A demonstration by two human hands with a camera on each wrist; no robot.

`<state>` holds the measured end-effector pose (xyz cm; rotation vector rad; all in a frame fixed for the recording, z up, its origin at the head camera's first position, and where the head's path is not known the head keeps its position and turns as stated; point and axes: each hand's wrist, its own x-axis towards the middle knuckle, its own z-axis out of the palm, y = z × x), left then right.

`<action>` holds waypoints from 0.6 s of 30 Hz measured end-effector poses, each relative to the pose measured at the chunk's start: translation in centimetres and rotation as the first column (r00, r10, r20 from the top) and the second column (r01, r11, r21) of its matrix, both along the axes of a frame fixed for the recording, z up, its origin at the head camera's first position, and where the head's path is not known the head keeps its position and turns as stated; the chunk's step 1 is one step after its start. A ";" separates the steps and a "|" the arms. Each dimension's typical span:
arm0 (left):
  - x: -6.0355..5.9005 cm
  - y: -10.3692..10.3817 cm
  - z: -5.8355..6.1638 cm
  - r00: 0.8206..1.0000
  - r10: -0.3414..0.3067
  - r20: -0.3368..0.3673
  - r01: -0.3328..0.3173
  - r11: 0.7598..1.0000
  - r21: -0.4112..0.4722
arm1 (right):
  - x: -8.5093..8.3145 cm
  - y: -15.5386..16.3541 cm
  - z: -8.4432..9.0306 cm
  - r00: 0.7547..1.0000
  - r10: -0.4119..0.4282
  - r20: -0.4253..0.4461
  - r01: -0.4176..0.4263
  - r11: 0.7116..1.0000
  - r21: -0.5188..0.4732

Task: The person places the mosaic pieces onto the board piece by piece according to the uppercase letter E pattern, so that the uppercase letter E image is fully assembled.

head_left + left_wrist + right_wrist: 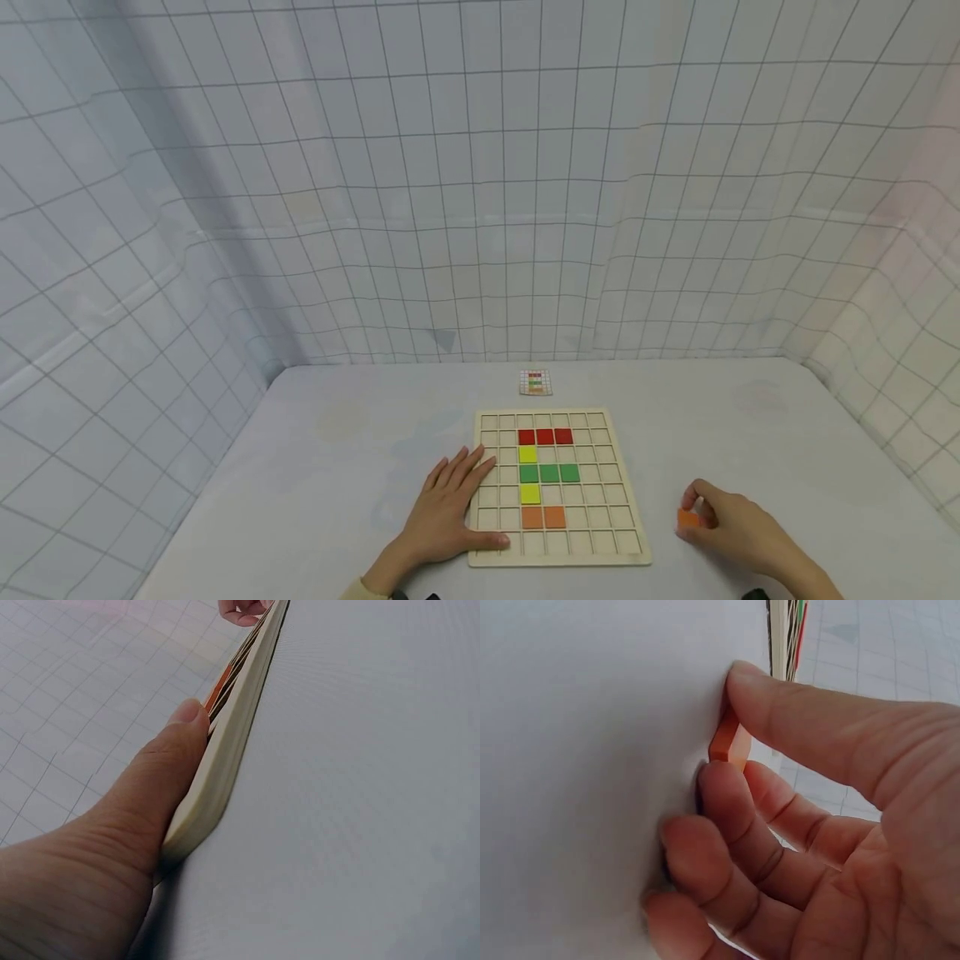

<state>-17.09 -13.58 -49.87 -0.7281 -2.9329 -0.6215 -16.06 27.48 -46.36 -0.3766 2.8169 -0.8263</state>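
A cream grid board (pixel 628 542) lies on the white table, with square tiles in some of its cells. Three red tiles (pixel 545 437) form a row near the top, and three green tiles (pixel 550 473) a row in the middle. Single yellow tiles (pixel 530 494) sit above and below the green row's left end. Two orange tiles (pixel 543 517) lie side by side lower down. My left hand (pixel 444 512) rests on the board's left edge, fingers spread. Right of the board, my right hand (pixel 738 527) pinches another orange tile (pixel 731 740) between thumb and fingers, close to the tabletop.
Behind the board lies a small card (pixel 536 382) printted with a grid and coloured squares. White cloth with a dark grid (pixel 480 208) hangs at the back and both sides of the table (pixel 337 450).
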 end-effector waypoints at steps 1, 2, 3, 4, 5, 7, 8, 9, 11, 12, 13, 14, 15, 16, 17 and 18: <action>0.0 0.0 0.0 1.000 0.001 0.003 -0.001 1.000 -0.002 | -0.1 -0.1 0.0 1.000 0.004 -0.002 -0.004 1.000 -0.003; 0.0 0.0 0.0 1.000 0.002 0.004 -0.002 1.000 -0.005 | -0.1 -0.3 0.0 1.000 0.002 -0.001 -0.002 1.000 -0.004; 0.0 0.1 0.0 1.000 0.002 0.004 -0.002 1.000 -0.007 | -0.1 -0.5 0.0 1.000 -0.001 -0.001 0.001 1.000 -0.002; -0.1 0.1 0.0 1.000 0.002 0.005 -0.001 1.000 -0.008 | -0.2 -0.6 0.0 1.000 -0.007 0.000 0.007 1.000 0.000; -0.1 0.1 0.0 1.000 0.001 0.005 -0.001 1.000 -0.008 | -0.2 -0.8 0.1 1.000 -0.012 0.003 0.012 1.000 0.001; -0.1 0.1 0.0 1.000 0.001 0.006 -0.001 1.000 -0.004 | -0.2 -1.0 0.1 1.000 -0.024 0.010 0.024 1.000 0.004; -0.1 0.1 0.0 1.000 0.000 0.006 0.000 1.000 -0.002 | -0.3 -1.1 0.0 0.999 -0.032 0.013 0.032 0.999 0.007; 0.0 0.1 0.0 1.000 -0.001 0.005 0.001 1.000 -0.001 | -0.3 -1.2 0.0 0.999 -0.041 0.015 0.040 0.999 0.010; 0.0 0.1 0.0 1.000 -0.002 0.005 0.002 1.000 0.001 | -0.4 -1.3 0.0 0.999 -0.050 0.016 0.050 0.999 0.010; 0.0 0.1 0.0 1.000 -0.003 0.005 0.003 1.000 0.001 | -0.4 -1.3 0.0 0.998 -0.054 0.014 0.053 0.999 0.008; 0.0 0.1 0.0 1.000 -0.003 0.004 0.003 1.000 0.000 | -0.5 -1.4 0.0 0.998 -0.056 0.009 0.056 0.998 0.004; 0.0 0.1 0.0 1.000 -0.004 0.003 0.004 1.000 0.000 | -0.5 -1.4 0.0 0.998 -0.057 0.008 0.057 0.998 -0.001; 0.0 0.1 0.0 1.000 -0.004 0.002 0.004 1.000 0.000 | -0.5 -1.4 0.0 0.998 -0.060 0.008 0.060 0.998 -0.008; 0.0 0.1 0.0 1.000 -0.005 0.002 0.005 1.000 0.001 | -0.6 -1.5 0.0 0.998 -0.056 0.003 0.056 0.998 -0.016; 0.0 0.1 0.0 1.000 -0.005 0.001 0.005 1.000 0.003 | -0.6 -1.5 0.0 0.998 -0.058 0.000 0.058 0.998 -0.023; 0.0 0.1 0.0 1.000 -0.005 0.000 0.005 1.000 0.003 | -0.6 -1.5 0.0 0.998 -0.062 -0.003 0.062 0.998 -0.033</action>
